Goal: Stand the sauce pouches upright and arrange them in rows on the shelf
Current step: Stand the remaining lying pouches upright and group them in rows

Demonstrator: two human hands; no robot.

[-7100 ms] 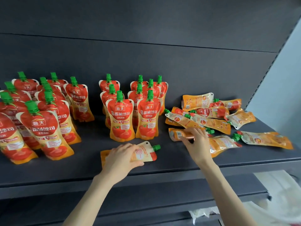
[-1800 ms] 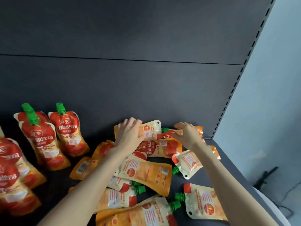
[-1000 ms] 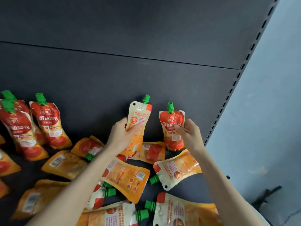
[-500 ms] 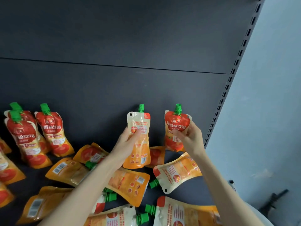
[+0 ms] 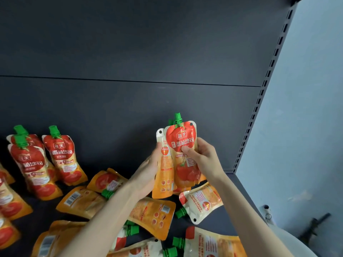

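Two sauce pouches are held upright above the shelf, pressed together. My right hand (image 5: pixel 203 160) grips the front pouch (image 5: pixel 182 143), red face toward me, green cap on top. Behind it and slightly left, my left hand (image 5: pixel 148 171) holds the second pouch (image 5: pixel 164 175), its yellow back side showing. Several pouches lie flat on the dark shelf (image 5: pixel 239 190) below my hands, among them one (image 5: pixel 203 202) with its cap pointing lower left. At the left, upright pouches (image 5: pixel 62 154) stand in rows.
The dark back panel (image 5: pixel 130 101) rises behind the shelf. A slotted upright post (image 5: pixel 259 101) marks the shelf's right end, with a pale wall beyond it. More flat pouches (image 5: pixel 81 201) crowd the lower middle, partly under my forearms.
The two held pouches were apart half a second ago; now they are brought together, the right one overlapping the left one's front. Both were lifted from the flat pile earlier.
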